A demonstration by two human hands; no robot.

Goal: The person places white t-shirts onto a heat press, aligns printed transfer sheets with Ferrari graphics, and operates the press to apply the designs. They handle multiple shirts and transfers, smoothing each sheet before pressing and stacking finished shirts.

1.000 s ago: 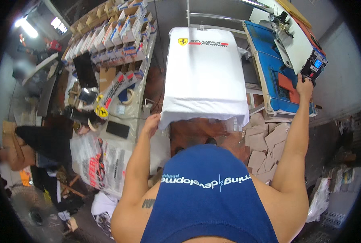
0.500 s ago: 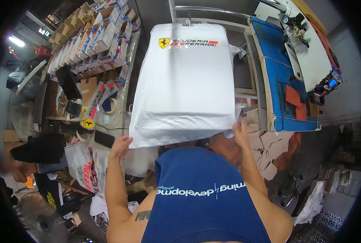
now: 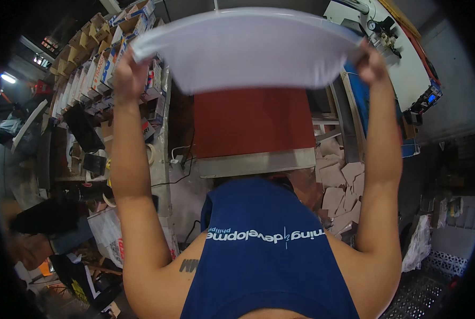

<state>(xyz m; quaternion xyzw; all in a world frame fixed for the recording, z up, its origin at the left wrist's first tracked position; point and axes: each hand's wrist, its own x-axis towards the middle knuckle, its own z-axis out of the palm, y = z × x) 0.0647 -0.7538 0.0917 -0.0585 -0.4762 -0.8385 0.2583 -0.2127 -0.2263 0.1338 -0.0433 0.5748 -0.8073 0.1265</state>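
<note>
A white T-shirt (image 3: 258,50) is stretched between my raised hands, billowing over the far part of a flat board. My left hand (image 3: 130,74) pinches its left corner, and my right hand (image 3: 371,63) grips the right corner; both are slightly smeared by motion. Below the shirt's hanging edge, the red top of the board (image 3: 253,119) shows, with a pale front edge. The shirt hides the board's far end. The printed front of the shirt is not visible.
Stacked cardboard boxes (image 3: 96,69) and a black phone (image 3: 95,164) lie on the left bench. A blue-covered board (image 3: 358,98) and a white machine (image 3: 402,69) with a gauge stand at right. Cardboard pieces (image 3: 341,186) are scattered right of the board. A cable (image 3: 181,173) runs at left.
Both hands have gone up and away from my body, lifting the shirt's near hem off the board. The red board top is now uncovered, and the shirt's printed chest is out of sight.
</note>
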